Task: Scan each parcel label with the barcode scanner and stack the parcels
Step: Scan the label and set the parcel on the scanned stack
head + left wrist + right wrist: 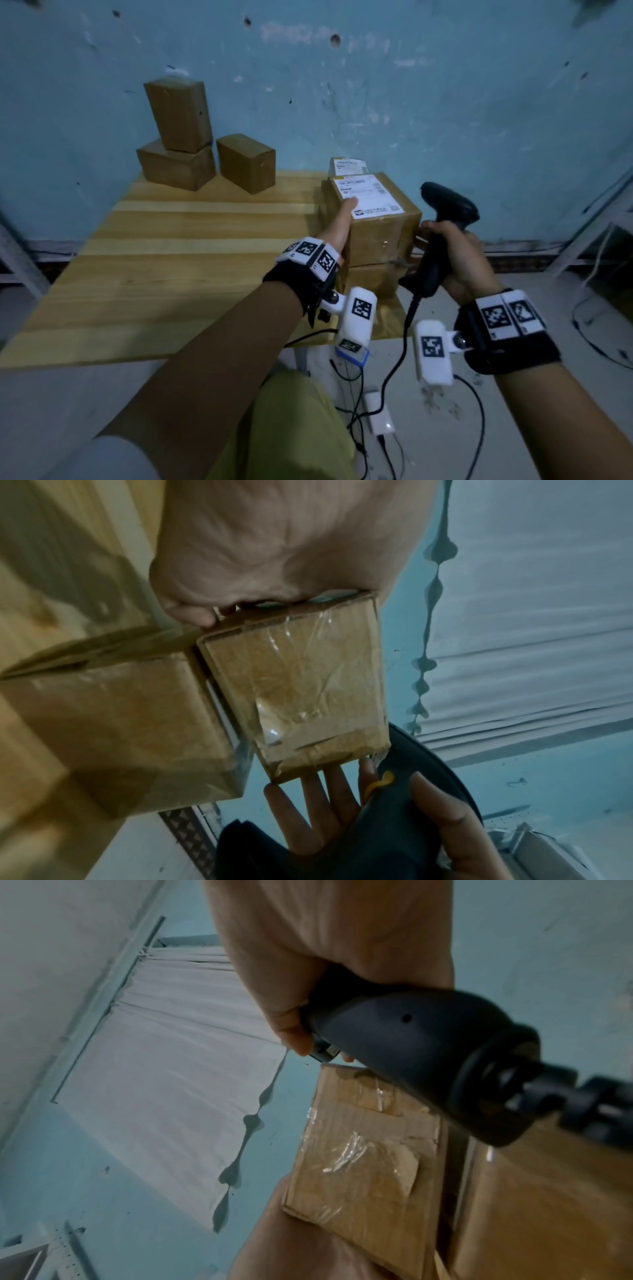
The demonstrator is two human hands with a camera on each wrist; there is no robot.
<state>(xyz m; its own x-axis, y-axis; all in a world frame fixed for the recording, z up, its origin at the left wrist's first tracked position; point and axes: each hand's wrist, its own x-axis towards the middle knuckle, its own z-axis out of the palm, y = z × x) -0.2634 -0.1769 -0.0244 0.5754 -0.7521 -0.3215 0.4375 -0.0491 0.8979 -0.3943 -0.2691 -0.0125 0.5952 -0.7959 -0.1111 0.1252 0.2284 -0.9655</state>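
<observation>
Right hand [455, 253] around scanner [442, 233]; left hand [339, 226] gripping labelled parcel [380, 219].

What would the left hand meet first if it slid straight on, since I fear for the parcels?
Probably the smaller labelled parcel behind the held parcel; the left hand points there.

Dim, bluish light is filling all views; edges are bending, glare is shining on the parcel tape [294, 669], near surfaces are blurring.
</observation>
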